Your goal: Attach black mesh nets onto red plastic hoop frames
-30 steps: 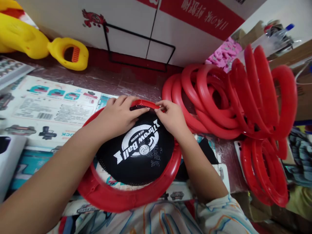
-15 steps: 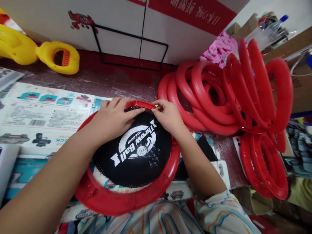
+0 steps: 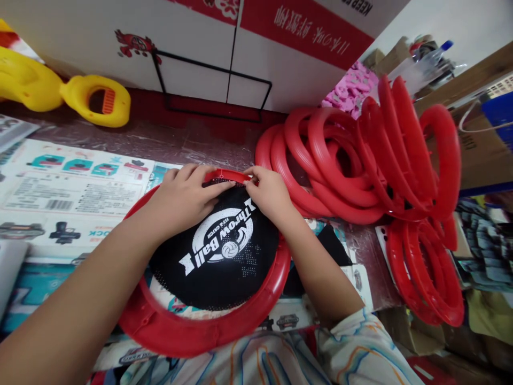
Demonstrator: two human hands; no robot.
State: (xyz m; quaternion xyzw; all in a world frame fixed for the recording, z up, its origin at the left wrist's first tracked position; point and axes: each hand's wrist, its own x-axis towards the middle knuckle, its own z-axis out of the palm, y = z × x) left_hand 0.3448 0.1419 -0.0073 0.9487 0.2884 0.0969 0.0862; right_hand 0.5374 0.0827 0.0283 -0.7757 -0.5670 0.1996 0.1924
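A black round mesh cloth [image 3: 172,267] with white "Throw Ball" print lies over a red plastic ring [image 3: 176,334], covering most of its opening. At the ring's far rim, my left hand [image 3: 188,200] presses down on the mesh edge, index finger stretched along it and the other fingers bent over the rim. Just to its right, my right hand [image 3: 266,190] pinches the mesh edge against the red rim, thumb and fingers together. The fingertips hide the exact spot where cloth meets ring. At the near side the cloth stands apart from the rim, with a gap between them.
Several red rings [image 3: 320,166] are piled at the right, and more stand upright [image 3: 412,155] beside them. Printed cardboard [image 3: 76,187] lies under the work. A yellow plastic toy [image 3: 96,101], a black wire frame [image 3: 216,109] and a large carton [image 3: 192,32] are behind.
The view has shifted slightly, so the pile of rings appears a little further left. Both hands stay at the far rim with the mesh; the right fingertips have moved slightly.
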